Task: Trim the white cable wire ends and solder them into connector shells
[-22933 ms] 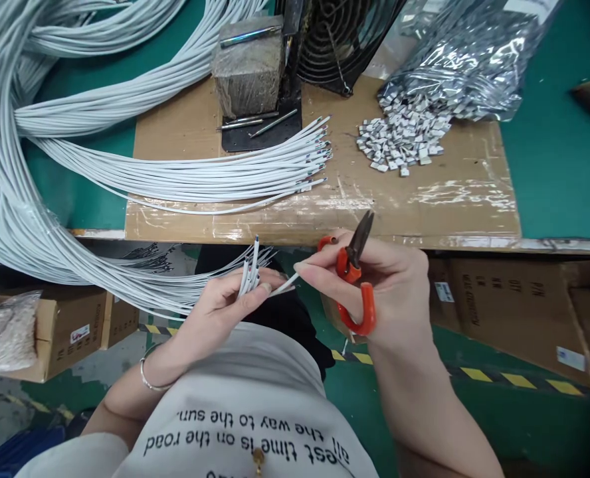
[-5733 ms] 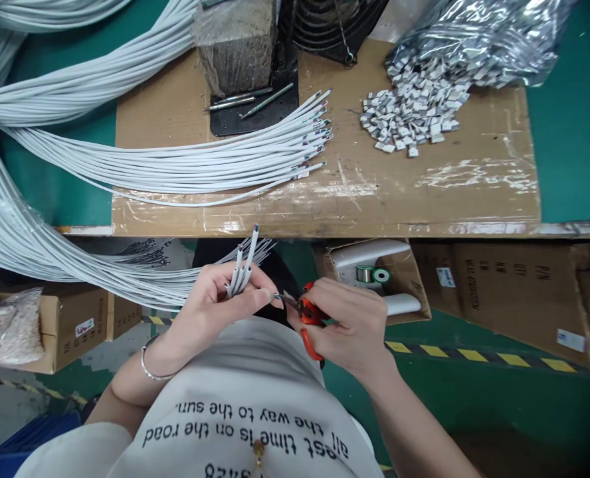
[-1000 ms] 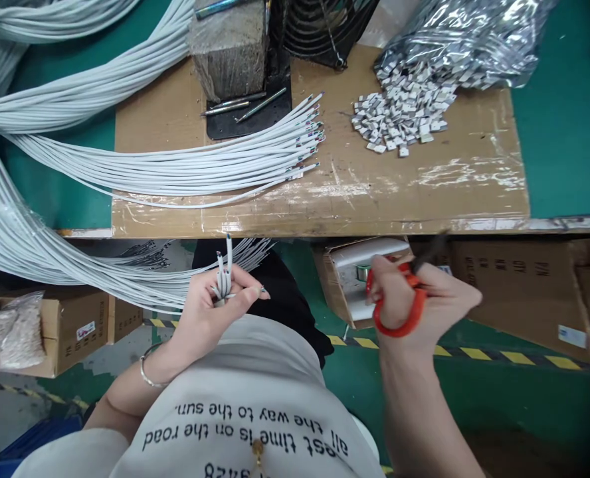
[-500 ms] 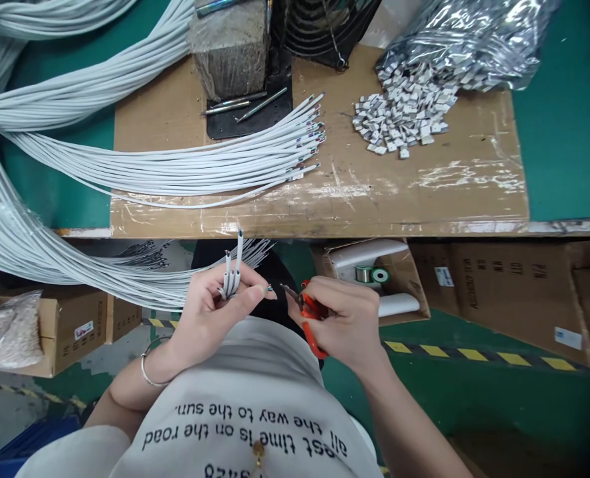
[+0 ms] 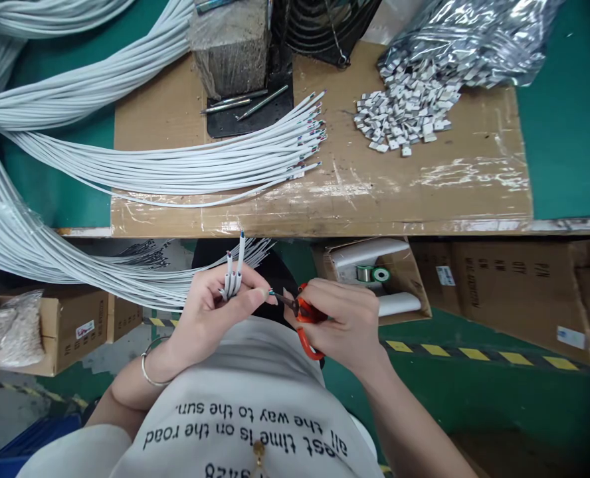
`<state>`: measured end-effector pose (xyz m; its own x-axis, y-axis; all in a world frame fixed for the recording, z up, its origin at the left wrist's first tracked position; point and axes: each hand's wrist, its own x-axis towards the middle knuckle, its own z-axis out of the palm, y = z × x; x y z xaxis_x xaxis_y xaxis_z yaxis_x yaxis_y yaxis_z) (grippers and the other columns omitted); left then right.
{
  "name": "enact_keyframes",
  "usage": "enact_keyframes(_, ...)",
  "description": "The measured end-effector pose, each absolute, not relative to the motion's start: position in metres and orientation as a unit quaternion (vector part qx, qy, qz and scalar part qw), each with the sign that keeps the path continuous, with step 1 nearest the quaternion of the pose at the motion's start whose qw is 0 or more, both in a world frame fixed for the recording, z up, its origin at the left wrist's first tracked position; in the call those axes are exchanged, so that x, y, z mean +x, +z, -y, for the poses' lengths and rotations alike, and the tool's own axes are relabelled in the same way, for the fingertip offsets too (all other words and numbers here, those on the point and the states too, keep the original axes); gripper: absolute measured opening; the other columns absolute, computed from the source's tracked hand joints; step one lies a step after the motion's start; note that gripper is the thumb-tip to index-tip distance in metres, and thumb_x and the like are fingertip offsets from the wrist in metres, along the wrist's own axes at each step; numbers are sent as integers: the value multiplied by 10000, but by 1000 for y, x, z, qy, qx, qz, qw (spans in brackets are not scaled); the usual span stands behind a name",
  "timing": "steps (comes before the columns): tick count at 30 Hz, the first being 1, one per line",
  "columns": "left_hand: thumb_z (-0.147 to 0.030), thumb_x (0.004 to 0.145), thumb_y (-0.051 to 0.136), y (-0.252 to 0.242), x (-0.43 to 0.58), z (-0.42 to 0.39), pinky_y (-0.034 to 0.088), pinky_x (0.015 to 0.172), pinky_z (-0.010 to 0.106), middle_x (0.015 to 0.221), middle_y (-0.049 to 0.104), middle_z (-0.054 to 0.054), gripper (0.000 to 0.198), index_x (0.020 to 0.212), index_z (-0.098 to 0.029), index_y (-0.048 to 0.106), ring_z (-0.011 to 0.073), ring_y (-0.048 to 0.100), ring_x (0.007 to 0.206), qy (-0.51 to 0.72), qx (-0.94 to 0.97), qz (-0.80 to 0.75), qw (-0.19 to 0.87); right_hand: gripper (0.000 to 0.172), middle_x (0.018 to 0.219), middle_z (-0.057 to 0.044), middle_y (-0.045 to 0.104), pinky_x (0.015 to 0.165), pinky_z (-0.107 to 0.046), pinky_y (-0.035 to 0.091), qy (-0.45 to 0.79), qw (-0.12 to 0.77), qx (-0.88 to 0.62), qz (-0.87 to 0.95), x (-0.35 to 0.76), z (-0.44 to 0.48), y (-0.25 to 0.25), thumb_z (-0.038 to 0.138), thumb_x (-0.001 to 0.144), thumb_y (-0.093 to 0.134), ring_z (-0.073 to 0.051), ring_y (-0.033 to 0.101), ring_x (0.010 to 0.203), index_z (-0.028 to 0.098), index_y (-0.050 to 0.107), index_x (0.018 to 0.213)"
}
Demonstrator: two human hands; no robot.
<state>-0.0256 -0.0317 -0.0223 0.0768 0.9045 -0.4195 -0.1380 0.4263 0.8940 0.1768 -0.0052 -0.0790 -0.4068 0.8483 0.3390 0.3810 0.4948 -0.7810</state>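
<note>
While the left hand (image 5: 210, 315) grips a small bunch of white cable ends (image 5: 234, 273) just below the frame centre, its fingers (image 5: 250, 300) are clamped on them. The ends stand upright above the fist. One further end is pinched between thumb and forefinger, its tip pointing to the frame's right. A thin bracelet (image 5: 149, 376) circles the wrist.

Just beside it, the right hand (image 5: 347, 322) holds orange-handled scissors (image 5: 302, 313), its fingers closed around the handles. The dark blades point at the pinched tip and reach it. Whether the blades are apart or together cannot be told. Both hands work above the person's lap, nearer than the edge of the surface (image 5: 564, 159).

Below that edge, right of centre, an open cardboard box (image 5: 414, 292) holds white tubes and small wire spools. More cartons (image 5: 70, 325) stand at lower left.

On the surface lies a brown cardboard sheet (image 5: 424, 192). A fan of cut white cables (image 5: 200, 166) rests across its left half, their stripped ends pointing right. A pile of small white connectors (image 5: 404, 119) lies at upper right, spilling from a silver foil bag (image 5: 479, 36). A grey block (image 5: 232, 43) on a black base stands at top centre, beside a wire fan guard (image 5: 325, 26). Thick cable bundles (image 5: 6, 226) sweep down the left edge.
</note>
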Motion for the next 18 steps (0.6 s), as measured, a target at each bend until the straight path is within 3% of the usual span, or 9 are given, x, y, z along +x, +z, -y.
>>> enact_keyframes(7,-343,961,797,-21,-27,31,353,628,279,778,776,20,167,852,-217,815,127,521,667,401,327,-538,666,434,578,62,323,493,-281,229,278,391,-395,784,176,6,-79,55,851,656,-107,263,558,230,352,594)
enact_keyframes(18,-359,956,805,-20,-26,31,328,621,286,791,782,14,163,859,-229,814,125,503,667,394,318,-542,671,407,588,54,351,506,-280,257,290,382,-394,784,177,7,-78,62,866,639,-112,269,577,233,370,612)
